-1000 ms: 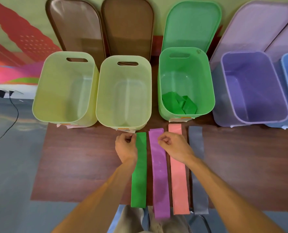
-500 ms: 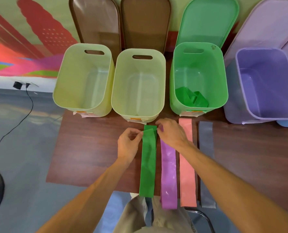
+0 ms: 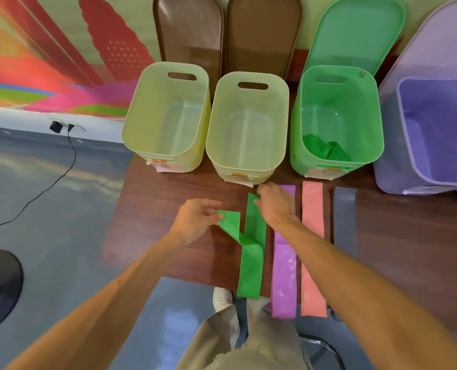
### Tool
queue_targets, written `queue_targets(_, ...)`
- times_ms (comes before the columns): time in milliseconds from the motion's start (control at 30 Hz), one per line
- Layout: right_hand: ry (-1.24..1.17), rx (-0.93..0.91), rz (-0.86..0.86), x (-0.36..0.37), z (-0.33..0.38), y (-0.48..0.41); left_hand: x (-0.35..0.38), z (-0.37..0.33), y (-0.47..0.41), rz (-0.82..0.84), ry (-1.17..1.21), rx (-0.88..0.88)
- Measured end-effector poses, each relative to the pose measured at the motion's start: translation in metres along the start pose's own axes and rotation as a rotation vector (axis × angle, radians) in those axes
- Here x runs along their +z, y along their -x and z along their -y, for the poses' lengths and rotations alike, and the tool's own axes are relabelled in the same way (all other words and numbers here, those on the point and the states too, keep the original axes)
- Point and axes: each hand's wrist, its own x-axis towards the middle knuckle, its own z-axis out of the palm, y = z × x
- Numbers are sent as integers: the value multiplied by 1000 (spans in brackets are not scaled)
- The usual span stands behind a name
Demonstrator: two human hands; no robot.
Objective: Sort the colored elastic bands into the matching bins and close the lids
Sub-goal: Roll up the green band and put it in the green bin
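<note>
Separating the two layers of the green band (image 3: 251, 263) is judged to be the step in hand. One layer's end is pinched by the left hand (image 3: 195, 220) and held out leftward. The other end is gripped by the right hand (image 3: 275, 206) so the band is kept in place on the worktop (image 3: 155, 222). The green bin (image 3: 334, 97) stands just beyond with its lid (image 3: 355, 33) propped open, ready for loading. The purple band (image 3: 284, 263) and pink band (image 3: 312, 236) are laid parallel alongside.
</note>
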Motion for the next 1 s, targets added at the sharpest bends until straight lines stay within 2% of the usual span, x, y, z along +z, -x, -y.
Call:
queue_targets(133,5,1,-41,-7,6,16,-6,-2,15,7,-53,29)
queue_targets(233,-17,-68,-63,-24,6,39,-13,-13,27,7,-16,75)
queue_targets(400,14,-130,-103,-72,4,86,-26,-45,52,-6,10,218)
queue_targets(567,47,-111,-151,-129,12,132,-30,-75,81,22,-43,402)
queue_targets(800,-31,-46,-315,-189,15,177,-38,-140,110,-29,-68,626)
queue_targets(1000,-37,25,-519,-253,-4,174,-40,-213,108,-80,-135,763)
